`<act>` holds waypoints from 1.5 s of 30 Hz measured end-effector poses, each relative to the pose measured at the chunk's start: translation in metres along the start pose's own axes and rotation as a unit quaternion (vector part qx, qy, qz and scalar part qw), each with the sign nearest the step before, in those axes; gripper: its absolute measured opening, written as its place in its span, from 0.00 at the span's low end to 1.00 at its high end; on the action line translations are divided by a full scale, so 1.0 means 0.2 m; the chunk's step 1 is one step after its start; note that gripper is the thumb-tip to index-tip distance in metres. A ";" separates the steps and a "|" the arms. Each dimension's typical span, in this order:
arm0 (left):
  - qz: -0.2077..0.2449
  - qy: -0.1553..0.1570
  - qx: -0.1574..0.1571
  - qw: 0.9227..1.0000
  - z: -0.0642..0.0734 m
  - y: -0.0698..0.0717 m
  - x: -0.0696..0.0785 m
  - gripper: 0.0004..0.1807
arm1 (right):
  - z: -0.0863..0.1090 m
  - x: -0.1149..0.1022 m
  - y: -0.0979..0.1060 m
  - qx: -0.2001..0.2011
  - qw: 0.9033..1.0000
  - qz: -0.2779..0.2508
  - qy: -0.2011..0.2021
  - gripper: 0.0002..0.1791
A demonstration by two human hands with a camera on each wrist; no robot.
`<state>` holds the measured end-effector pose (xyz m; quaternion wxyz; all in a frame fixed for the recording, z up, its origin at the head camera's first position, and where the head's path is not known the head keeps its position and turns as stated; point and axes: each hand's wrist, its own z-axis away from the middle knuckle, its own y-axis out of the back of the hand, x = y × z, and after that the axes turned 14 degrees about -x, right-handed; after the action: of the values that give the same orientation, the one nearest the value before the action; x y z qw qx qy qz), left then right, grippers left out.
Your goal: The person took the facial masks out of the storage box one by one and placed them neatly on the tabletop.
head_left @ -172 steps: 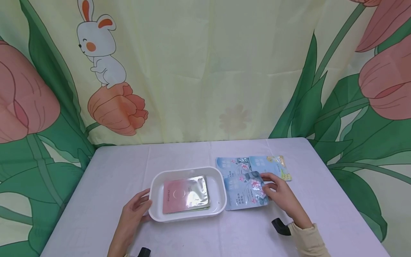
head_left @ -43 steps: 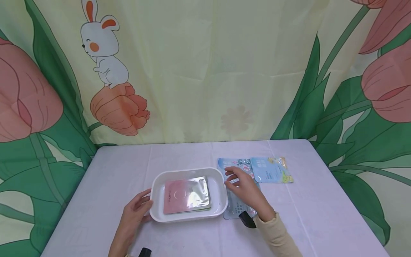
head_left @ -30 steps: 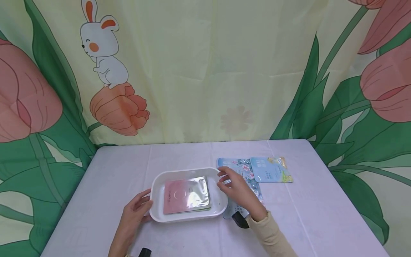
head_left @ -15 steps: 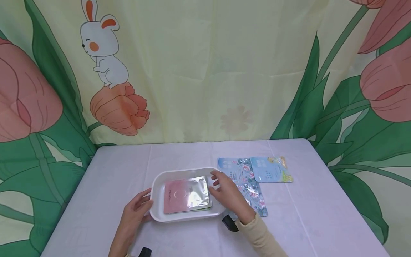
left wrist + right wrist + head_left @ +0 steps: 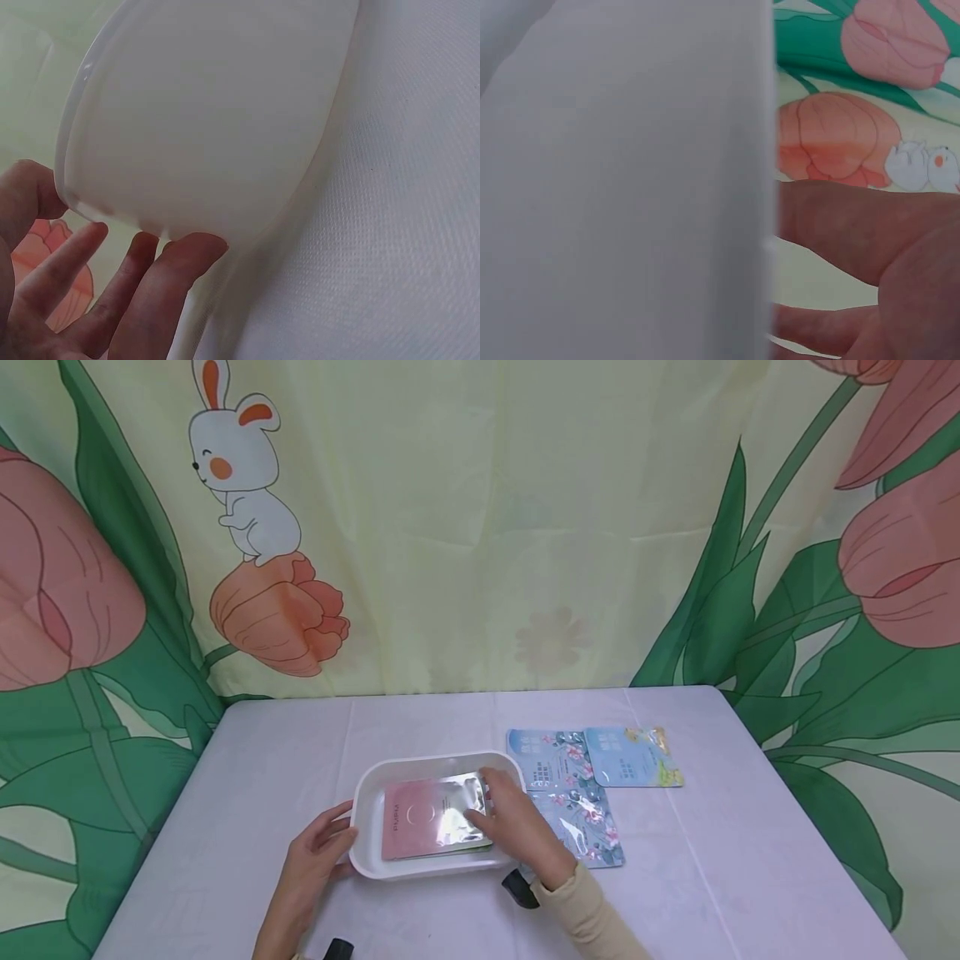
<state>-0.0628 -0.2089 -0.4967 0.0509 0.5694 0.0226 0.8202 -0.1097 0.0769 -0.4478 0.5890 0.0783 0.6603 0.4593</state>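
A white tray (image 5: 435,870) sits mid-table in the head view. In it lies a pink and silver foil sachet (image 5: 420,814), with a greenish edge showing beneath. My left hand (image 5: 309,860) touches the tray's left end with relaxed fingertips; the left wrist view shows them against the outer wall. My right hand (image 5: 517,822) reaches over the tray's right rim, thumb and fingers spread at the sachet's silver end. In the right wrist view the tray wall hides those fingertips. Blue floral sachets (image 5: 581,827) lie flat just right of the tray.
Behind the right hand, a light-blue sachet with yellow print (image 5: 633,758) overlaps the floral ones. A white cloth covers the table (image 5: 285,752). A printed curtain (image 5: 450,568) hangs behind its far edge.
My right hand earlier held a blue floral sachet beside the tray. It has let go and moved left over the tray to the pink sachet. My left hand stays put.
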 end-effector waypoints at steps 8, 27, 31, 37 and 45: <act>0.001 -0.004 -0.003 1.000 0.00 0.00 0.00 0.29 | -0.03 0.00 -0.05 0.007 0.999 0.036 0.018 0.31; -0.003 -0.002 0.000 1.000 0.00 0.00 -0.01 0.29 | -0.05 0.01 -0.08 0.007 0.997 0.080 -0.019 0.32; -0.002 -0.005 -0.002 1.000 0.00 0.00 -0.01 0.28 | -0.05 0.02 -0.08 -0.002 0.997 0.073 -0.011 0.34; -0.004 -0.004 -0.001 1.000 0.00 0.00 -0.01 0.29 | -0.06 0.03 -0.08 -0.011 0.998 0.069 -0.002 0.35; -0.008 -0.005 0.001 1.000 0.00 0.00 -0.01 0.28 | -0.06 0.01 -0.08 -0.038 0.999 -0.003 -0.010 0.39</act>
<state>-0.0625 -0.2098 -0.4994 0.0570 0.5730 0.0279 0.8171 -0.1143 0.0633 -0.4616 0.5991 0.0583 0.6369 0.4817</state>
